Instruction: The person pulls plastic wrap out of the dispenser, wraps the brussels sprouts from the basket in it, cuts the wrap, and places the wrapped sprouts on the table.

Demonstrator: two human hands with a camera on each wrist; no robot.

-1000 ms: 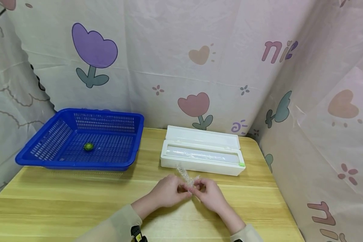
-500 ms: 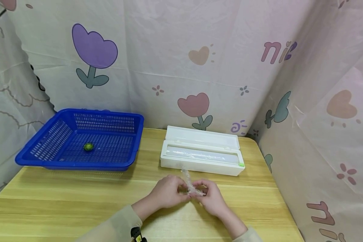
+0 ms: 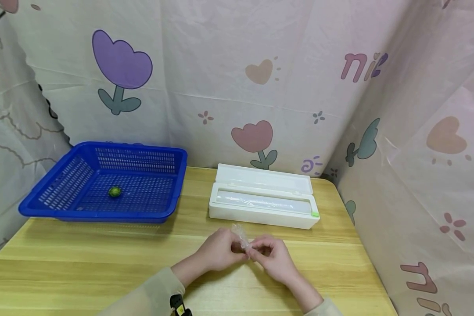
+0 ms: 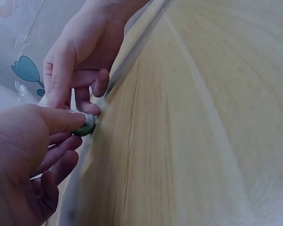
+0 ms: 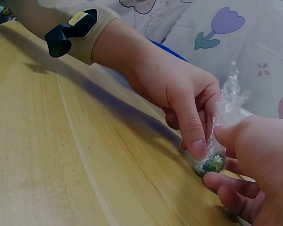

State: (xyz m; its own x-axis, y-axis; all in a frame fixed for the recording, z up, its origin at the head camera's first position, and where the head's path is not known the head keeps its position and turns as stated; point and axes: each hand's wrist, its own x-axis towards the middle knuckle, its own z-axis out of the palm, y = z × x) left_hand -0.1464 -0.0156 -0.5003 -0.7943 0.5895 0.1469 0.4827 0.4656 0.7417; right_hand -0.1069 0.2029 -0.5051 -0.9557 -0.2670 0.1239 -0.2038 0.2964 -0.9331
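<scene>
A small round green fruit (image 5: 212, 165), covered in clear plastic wrap (image 5: 228, 101), is held between the two hands above the table. My left hand (image 3: 220, 249) pinches the wrapped fruit with thumb and fingers. From the other side, my right hand (image 3: 274, 258) pinches the gathered film just above the fruit, with its fingertips close to the left ones. Loose film sticks up past the fingers. In the head view the fruit is hidden by the hands; the left wrist view shows part of its green underside.
Behind the hands stands a white cling film box (image 3: 260, 217), its lid raised and a film roll (image 3: 264, 202) inside. A blue plastic basket (image 3: 110, 215) at the left holds another small green fruit (image 3: 115, 192). A printed curtain (image 3: 205, 52) hangs around the wooden table (image 3: 102, 263).
The film between the hands has shifted: a spread piece near the right fingers is now gathered, and the upright tail sits lower and further left. Both hands stay almost in place.
</scene>
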